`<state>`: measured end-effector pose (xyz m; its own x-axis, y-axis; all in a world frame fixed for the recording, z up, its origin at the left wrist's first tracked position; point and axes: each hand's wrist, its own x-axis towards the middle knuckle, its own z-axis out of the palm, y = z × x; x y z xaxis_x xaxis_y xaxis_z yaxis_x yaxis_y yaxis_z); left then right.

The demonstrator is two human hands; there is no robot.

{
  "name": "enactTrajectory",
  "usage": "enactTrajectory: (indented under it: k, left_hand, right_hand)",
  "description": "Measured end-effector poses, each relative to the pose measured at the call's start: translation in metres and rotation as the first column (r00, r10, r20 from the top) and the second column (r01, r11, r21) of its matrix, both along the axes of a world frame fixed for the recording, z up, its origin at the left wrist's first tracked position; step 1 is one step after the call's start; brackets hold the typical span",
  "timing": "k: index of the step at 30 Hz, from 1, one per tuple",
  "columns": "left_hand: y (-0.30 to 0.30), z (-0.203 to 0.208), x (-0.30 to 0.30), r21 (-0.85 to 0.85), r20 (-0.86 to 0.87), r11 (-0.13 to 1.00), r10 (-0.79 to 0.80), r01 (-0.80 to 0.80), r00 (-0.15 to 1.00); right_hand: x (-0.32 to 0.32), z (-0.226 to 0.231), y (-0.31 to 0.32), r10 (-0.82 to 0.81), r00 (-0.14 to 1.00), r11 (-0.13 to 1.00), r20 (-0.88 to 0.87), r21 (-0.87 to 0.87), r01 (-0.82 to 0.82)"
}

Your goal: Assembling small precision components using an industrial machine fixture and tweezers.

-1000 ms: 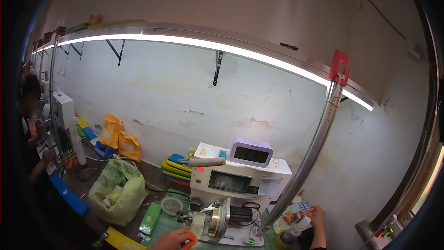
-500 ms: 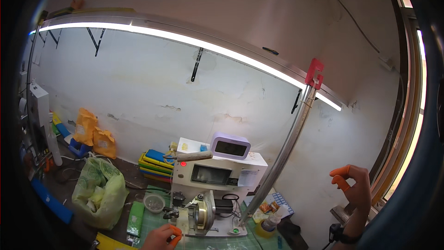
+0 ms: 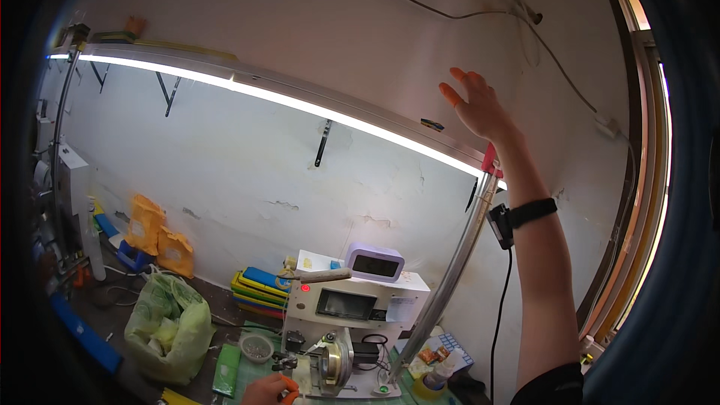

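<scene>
from my end, the right hand [image 3: 477, 109] is up above the right end of the strip light [image 3: 300, 109], its fingers spread wide around nothing i can see; a small dark object [image 3: 432, 125] shows just beside it, apart in my view, though depth is hard to judge. the orange finger cots [image 3: 450, 94] are probably there for grip. a black wrist strap [image 3: 534, 213] seems to carry a corded device, likely to keep it with the arm. low down, the left hand [image 3: 264, 390] is near the white machine [image 3: 305, 307] and its brass-coloured wheel [image 3: 331, 366], fingers narrow (i cannot tell whether something thin is pinched there). the machine stands on the bench [image 3: 217, 297] with that wheel toward the person, i'd guess so the hands can get at it. the small bowl [image 3: 255, 360] of bits sits left of it, with a green packet [image 3: 226, 370] next over, presumably for easy reach. stacked trays [image 3: 259, 285] and a lilac clock [image 3: 375, 263] atop the machine probably save room.
</scene>
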<state>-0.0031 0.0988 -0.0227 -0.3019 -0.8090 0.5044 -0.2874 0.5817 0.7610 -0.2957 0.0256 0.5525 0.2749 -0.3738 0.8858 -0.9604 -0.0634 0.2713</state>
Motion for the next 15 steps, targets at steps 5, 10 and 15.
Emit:
enactTrajectory:
  k: [5,10,15]
  left_hand:
    - [0.002,0.0,-0.005,0.036,0.039,0.999,0.036,-0.038,0.999]
    - [-0.01,-0.007,-0.007,0.034,0.048,0.999,0.029,-0.03,0.998]
    - [-0.008,-0.012,-0.006,0.0,-0.02,1.0,-0.021,0.021,1.0]
  right_hand:
    - [0.025,0.026,-0.08,-0.218,0.955,0.967,0.2,0.175,0.184]
    - [-0.007,0.011,-0.139,-0.318,0.925,0.872,0.209,0.448,0.199]
    - [-0.016,0.019,-0.13,-0.012,0.972,0.847,0.234,0.52,-0.114]
